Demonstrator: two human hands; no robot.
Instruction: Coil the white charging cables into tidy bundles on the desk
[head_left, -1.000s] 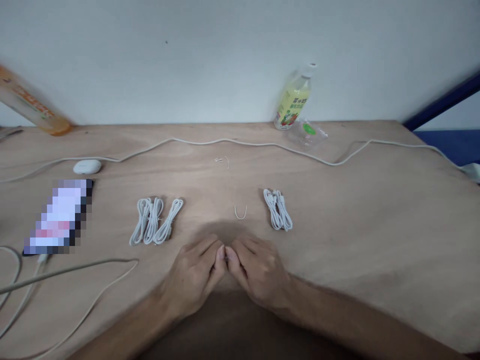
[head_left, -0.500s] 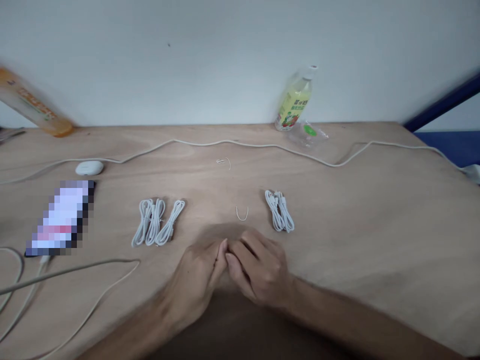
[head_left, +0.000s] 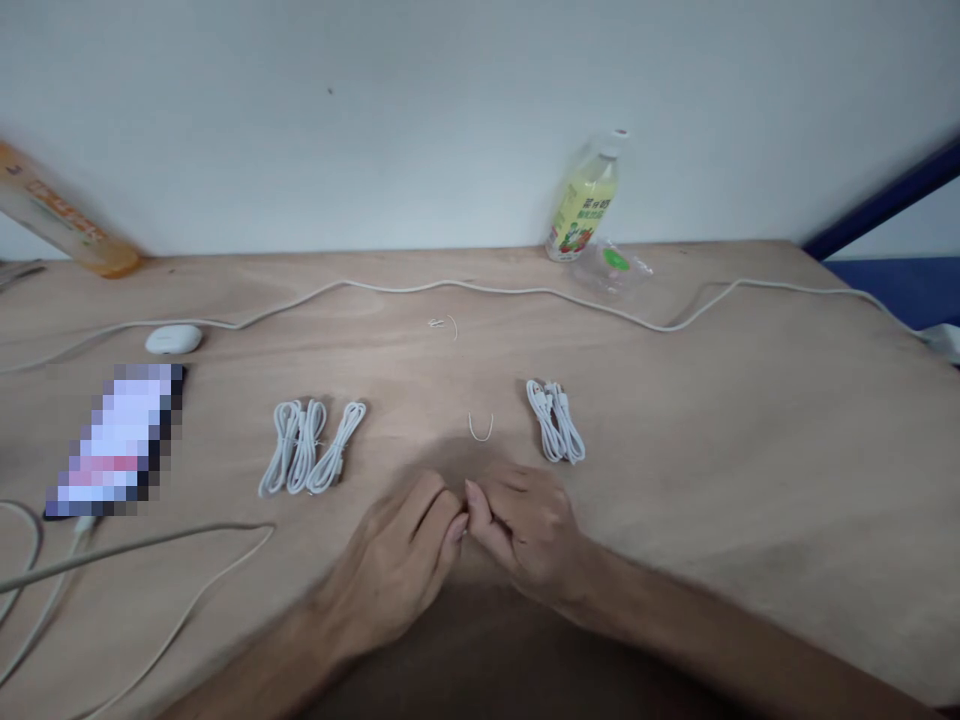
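The fingers (head_left: 426,505) of the left hand (head_left: 394,565) and right hand (head_left: 534,535) curl narrowly, meeting at the tips; whether they grip anything, I cannot tell. Just beyond, a U-shaped tie (head_left: 481,439) lies on the surface (head_left: 712,450), between three coiled cables (head_left: 304,450) and two coiled cables (head_left: 550,425).

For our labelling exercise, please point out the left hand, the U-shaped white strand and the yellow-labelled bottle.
Left hand (head_left: 401,565): head view, back of the hand.
U-shaped white strand (head_left: 481,439): head view, bottom of its curve.
Yellow-labelled bottle (head_left: 584,208): head view, on the label.
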